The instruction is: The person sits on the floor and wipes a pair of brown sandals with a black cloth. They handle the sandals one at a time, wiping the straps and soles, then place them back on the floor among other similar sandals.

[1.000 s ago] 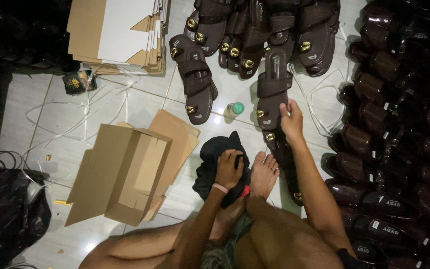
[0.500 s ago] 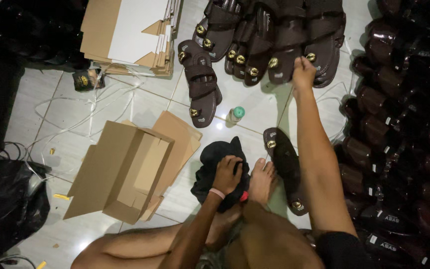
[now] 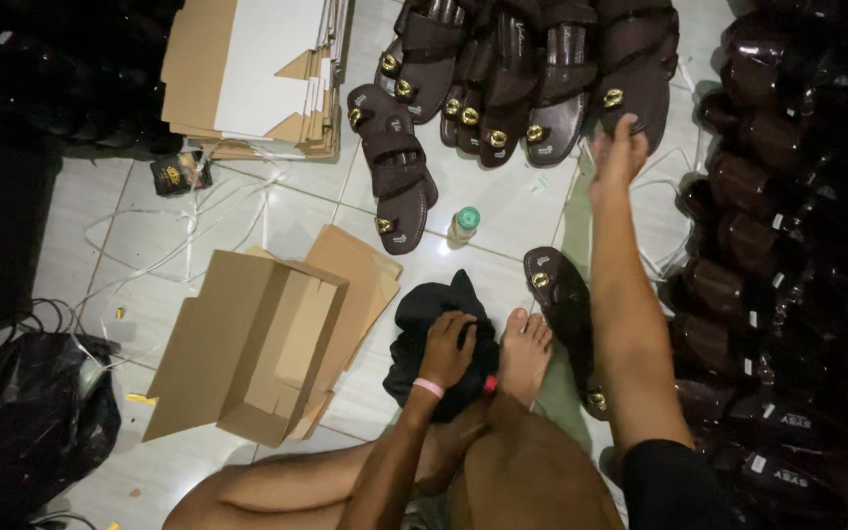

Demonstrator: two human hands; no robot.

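We are seeing a black cloth [image 3: 424, 314] lying bunched on the floor just beside the open cardboard box [image 3: 257, 344], and a dark brown sandal [image 3: 640, 83] with a gold buckle lying flat well beyond that box.

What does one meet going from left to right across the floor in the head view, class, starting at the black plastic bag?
Black plastic bag → open cardboard box → left hand on black cloth → bare foot → single dark sandal → bagged sandals.
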